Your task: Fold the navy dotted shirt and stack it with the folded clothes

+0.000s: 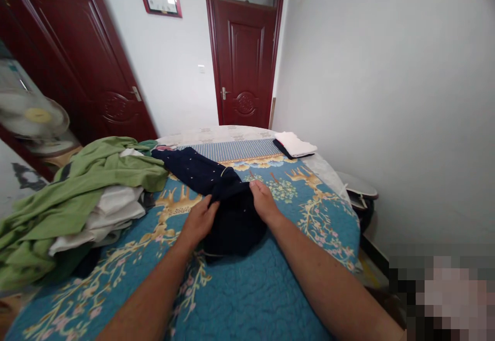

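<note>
The open left hand (pixel 199 221) and right hand (pixel 264 202) pressed a dark navy garment (pixel 235 222) on the blue quilted bedspread (pixel 247 300); green-and-white clothes (pixel 77 202) lay heaped at nine o'clock.

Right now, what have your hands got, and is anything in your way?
Left hand and right hand both on the dark navy garment. Garment bunched on the blue quilt. Pile of green and white clothes close on the left.

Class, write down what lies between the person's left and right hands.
In the head view, a bunched navy garment lies between the left hand and the right hand.
</note>
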Demonstrator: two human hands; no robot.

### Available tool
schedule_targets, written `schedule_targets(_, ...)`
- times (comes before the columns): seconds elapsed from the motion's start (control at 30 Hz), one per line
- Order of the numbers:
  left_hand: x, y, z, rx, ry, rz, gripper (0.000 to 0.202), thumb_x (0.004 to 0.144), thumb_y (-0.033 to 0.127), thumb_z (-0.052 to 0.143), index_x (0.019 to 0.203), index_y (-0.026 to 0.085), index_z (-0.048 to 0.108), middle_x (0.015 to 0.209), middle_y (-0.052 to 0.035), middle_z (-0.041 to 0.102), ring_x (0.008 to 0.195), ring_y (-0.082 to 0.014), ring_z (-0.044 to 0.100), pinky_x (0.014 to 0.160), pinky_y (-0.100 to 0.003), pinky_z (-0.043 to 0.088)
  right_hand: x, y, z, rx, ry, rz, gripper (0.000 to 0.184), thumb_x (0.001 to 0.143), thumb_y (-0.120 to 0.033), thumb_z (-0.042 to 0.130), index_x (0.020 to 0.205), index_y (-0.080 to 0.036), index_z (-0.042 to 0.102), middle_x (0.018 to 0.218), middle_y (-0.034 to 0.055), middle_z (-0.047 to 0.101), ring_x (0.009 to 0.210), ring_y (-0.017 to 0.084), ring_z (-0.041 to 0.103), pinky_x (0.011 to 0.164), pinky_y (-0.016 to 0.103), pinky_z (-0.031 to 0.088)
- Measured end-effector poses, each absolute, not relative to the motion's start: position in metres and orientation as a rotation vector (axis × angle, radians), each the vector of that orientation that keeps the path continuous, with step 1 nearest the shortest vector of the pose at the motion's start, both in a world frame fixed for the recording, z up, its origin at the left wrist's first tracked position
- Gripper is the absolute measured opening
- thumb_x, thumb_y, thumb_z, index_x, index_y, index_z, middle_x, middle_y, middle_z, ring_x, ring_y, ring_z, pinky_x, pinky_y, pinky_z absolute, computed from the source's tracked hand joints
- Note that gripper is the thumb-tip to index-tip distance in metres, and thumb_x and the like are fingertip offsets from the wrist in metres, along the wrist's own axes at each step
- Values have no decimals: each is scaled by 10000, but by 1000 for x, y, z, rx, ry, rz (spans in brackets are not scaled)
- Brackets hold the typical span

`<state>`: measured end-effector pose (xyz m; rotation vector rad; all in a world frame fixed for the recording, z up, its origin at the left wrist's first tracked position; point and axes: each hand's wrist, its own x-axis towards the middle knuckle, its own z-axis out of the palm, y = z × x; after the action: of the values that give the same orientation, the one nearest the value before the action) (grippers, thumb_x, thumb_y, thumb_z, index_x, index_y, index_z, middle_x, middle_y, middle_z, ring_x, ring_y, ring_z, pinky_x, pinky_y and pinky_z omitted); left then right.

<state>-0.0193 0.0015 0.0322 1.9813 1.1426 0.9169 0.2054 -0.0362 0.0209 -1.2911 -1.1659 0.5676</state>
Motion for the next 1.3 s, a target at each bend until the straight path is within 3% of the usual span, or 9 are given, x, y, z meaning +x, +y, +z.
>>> schedule_targets(0.13, -34, 19, 34, 1128, 1009, 1246, 222, 917, 333, 682, 1075, 206, 773, 1018, -65, 814, 1089, -283, 739, 1046, -429, 554, 216, -27, 15, -1162, -836, 655, 325, 911, -544, 526, 848, -236, 607, 853, -5, 648, 857, 185, 586, 859, 320, 505)
schedule_targets(0.3, -54, 42, 38, 434, 858, 1589, 188, 949, 112, 601, 1063, 177, 737, 962, -25, 823, 992, -163, 773, 1067, -337, 564, 228, -23, 23, -975, -641, 774, 318, 798, -556, 643, 800, -250, 557, 748, -37, 619, 761, 171, 602, 787, 313, 542)
schedule_targets(0.5, -80, 55, 47, 258, 736, 1521, 326, 1046, 233, 454, 1185, 118, 726, 909, -88, 823, 977, -239, 798, 1035, -448, 603, 215, -45, 26, -1069, -1061, 1304, 413, 849, -619, 681, 820, -207, 664, 635, -29, 598, 574, 142, 531, 561, 262, 451)
schedule_targets(0.6, -85, 52, 50, 298, 684, 1483, 319, 1053, 252, 457, 1151, 118, 730, 859, -77, 819, 884, -226, 806, 1031, -447, 607, 206, -52, 24, -1142, -1278, 1360, 461, 914, -626, 610, 1057, -199, 711, 584, -62, 545, 470, 124, 448, 469, 241, 353)
schedule_targets(0.83, -65, 34, 41, 585, 554, 1322, 303, 970, 233, 649, 1257, 146, 692, 1135, -116, 816, 1077, -253, 783, 1094, -466, 574, 191, -55, 26, -1128, -1542, 684, 674, 920, -452, 708, 1536, -252, 519, 1233, 71, 689, 888, 165, 643, 799, 317, 542)
schedule_targets(0.93, -49, 22, 34, 661, 538, 1213, 319, 945, 241, 702, 1252, 157, 689, 1178, -117, 805, 1117, -260, 771, 1113, -469, 564, 184, -57, 24, -1135, -1745, 621, 809, 920, -403, 718, 1649, -299, 381, 1250, 68, 692, 836, 163, 630, 821, 348, 547)
schedule_targets(1.1, -34, 7, 30, 798, 504, 1049, 302, 930, 288, 733, 1208, 169, 725, 1185, -118, 802, 1146, -301, 759, 1106, -500, 571, 174, -56, 25, -1030, -1922, 491, 607, 961, -317, 622, 1562, -320, 535, 1255, 72, 718, 1048, 236, 679, 971, 416, 534)
schedule_targets(1.2, -33, 6, 30, 813, 493, 1031, 324, 920, 289, 740, 1224, 176, 727, 1182, -115, 804, 1168, -311, 750, 1107, -508, 568, 170, -56, 31, -1034, -1870, 474, 376, 1009, -300, 525, 1327, -312, 725, 1149, 61, 758, 1057, 244, 693, 974, 409, 525)
schedule_targets(1.3, -35, 10, 31, 772, 494, 1085, 301, 926, 269, 732, 1213, 179, 719, 1157, -102, 808, 1191, -294, 741, 1116, -493, 561, 170, -60, 36, -1097, -1786, 509, 288, 1026, -328, 515, 1130, -294, 782, 1037, 43, 773, 972, 235, 707, 919, 376, 523)
